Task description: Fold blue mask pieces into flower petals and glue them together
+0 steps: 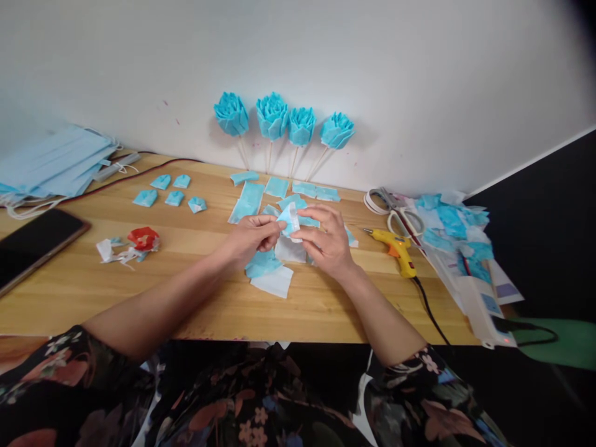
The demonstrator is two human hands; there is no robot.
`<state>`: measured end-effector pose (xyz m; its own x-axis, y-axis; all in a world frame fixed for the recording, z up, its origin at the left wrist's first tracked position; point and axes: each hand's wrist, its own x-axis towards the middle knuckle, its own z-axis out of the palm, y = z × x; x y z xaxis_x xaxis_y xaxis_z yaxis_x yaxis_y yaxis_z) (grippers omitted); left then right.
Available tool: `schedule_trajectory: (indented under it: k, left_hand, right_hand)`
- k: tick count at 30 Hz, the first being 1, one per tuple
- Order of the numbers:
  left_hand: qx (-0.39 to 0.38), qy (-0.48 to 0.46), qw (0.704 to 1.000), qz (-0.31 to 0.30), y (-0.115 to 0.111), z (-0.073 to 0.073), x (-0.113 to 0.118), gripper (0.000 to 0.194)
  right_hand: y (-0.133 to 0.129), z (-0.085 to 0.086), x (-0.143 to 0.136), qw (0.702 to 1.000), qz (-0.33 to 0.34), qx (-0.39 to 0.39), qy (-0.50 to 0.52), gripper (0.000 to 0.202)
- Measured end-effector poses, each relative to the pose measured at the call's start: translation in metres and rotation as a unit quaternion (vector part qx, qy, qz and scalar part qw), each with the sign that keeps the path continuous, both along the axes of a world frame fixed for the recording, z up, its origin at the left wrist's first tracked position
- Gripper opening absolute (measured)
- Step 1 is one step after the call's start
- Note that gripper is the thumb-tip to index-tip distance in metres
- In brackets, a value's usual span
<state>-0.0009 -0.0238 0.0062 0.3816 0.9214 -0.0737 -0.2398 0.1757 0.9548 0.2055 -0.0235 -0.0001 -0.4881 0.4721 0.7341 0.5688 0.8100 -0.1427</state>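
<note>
Between my two hands, above the middle of the table, is a small folded piece of blue and white mask fabric. My left hand pinches its left edge between thumb and fingers. From the other side, my right hand grips the right edge with curved fingers. Below and around the hands lie several cut blue fabric pieces and a white piece. Several small folded blue petals lie farther left on the table.
Several blue fabric flowers on sticks lean against the wall. At right are a yellow glue gun, scissors, a white power strip and blue scraps. At left are a phone, stacked masks and a red scrap.
</note>
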Motion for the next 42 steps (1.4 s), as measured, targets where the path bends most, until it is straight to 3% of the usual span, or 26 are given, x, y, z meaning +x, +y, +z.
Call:
schedule_trajectory:
  k: [16, 25, 30, 36, 42]
  left_hand:
    - [-0.049, -0.053, 0.997, -0.024, -0.0006, 0.0028, -0.0014, 0.038]
    - [0.019, 0.021, 1.000, 0.012, 0.0007, -0.0059, -0.0007, 0.038]
    - [0.007, 0.015, 1.000, 0.025, 0.0012, -0.0060, -0.0020, 0.037]
    - [0.002, 0.014, 1.000, 0.023, 0.0009, -0.0034, -0.0023, 0.038]
    - [0.050, 0.065, 0.996, 0.034, 0.0000, -0.0011, -0.0017, 0.040]
  right_hand:
    - [-0.0013, 0.0017, -0.0012, 0.999, 0.017, 0.014, 0.024, 0.021]
    - [-0.0007, 0.0002, -0.0038, 0.999, 0.026, 0.019, 0.039, 0.028]
    - [-0.0026, 0.0040, -0.0022, 0.999, 0.010, -0.001, 0.054, 0.037]
    - [-0.0015, 0.0033, -0.0005, 0.998, 0.029, -0.008, 0.051, 0.025]
    - [-0.0016, 0.0025, -0.0011, 0.997, 0.035, -0.038, 0.055, 0.016]
